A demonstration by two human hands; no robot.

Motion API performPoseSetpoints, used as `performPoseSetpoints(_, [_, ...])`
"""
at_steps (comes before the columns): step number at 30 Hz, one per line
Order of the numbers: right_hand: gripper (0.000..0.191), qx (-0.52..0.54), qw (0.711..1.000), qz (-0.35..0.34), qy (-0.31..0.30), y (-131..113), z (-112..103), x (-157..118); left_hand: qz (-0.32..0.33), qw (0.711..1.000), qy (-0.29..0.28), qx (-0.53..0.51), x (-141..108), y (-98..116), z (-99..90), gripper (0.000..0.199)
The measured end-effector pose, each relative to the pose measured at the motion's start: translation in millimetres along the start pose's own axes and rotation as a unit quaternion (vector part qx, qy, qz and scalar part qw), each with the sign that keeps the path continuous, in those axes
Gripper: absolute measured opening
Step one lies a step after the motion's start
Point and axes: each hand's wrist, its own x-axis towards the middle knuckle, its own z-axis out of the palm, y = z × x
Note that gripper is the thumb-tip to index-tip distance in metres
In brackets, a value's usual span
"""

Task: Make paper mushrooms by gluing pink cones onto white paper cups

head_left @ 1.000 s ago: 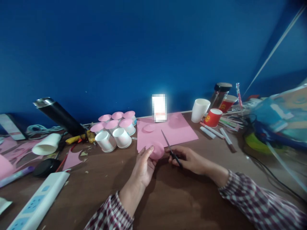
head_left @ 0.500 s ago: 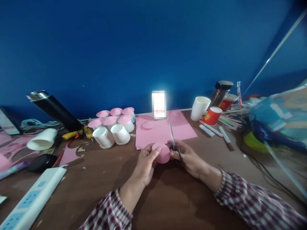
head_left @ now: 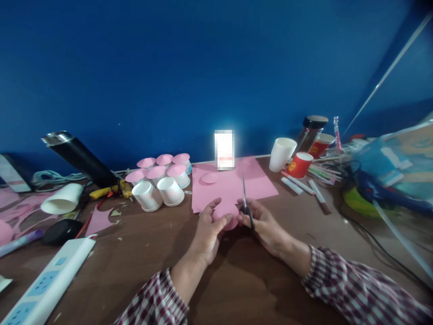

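Note:
Between my hands is a small pink paper disc (head_left: 223,211). My left hand (head_left: 209,232) grips it by the left side, thumb on top. A pair of scissors (head_left: 245,194) with dark handles is in my right hand (head_left: 265,223), its blades pointing away from me; the thumb and a fingertip of that hand reach the disc's right edge. Just beyond lie pink paper sheets (head_left: 250,183) with another pink disc (head_left: 209,178) on top. To the left stand several white paper cups topped with pink discs (head_left: 156,172), and two uncovered white cups (head_left: 171,191) in front.
At left are a black flask (head_left: 84,158), a tipped white cup (head_left: 62,199), pink paper scraps (head_left: 100,220) and a white power strip (head_left: 47,280). On the right stand a white cup (head_left: 283,154), red cups (head_left: 300,165) and markers (head_left: 292,185). A blurred bright device (head_left: 224,150) is by the wall.
My left thumb and fingers have shifted their hold on the pink disc, the thumb sliding right across it. The scissors stay in my right hand, turned slightly.

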Motion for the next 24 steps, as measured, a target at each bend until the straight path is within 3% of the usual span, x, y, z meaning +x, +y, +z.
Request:
performPoseSetpoints(5, [0.049,-0.058,0.998,-0.019,-0.001,-2,4,-3,0.036,0.999,0.023,0.004,3,3,-3.2,0.069])
performPoseSetpoints(13, [0.038,-0.177,0.976,-0.060,-0.115,-2,6,-10,0.103,0.993,0.056,0.005,8,15,-6.7,0.069])
performPoseSetpoints(24, [0.045,-0.212,0.971,-0.022,-0.107,5,-1,-9,0.107,0.993,0.051,0.027,8,12,-10.3,0.071])
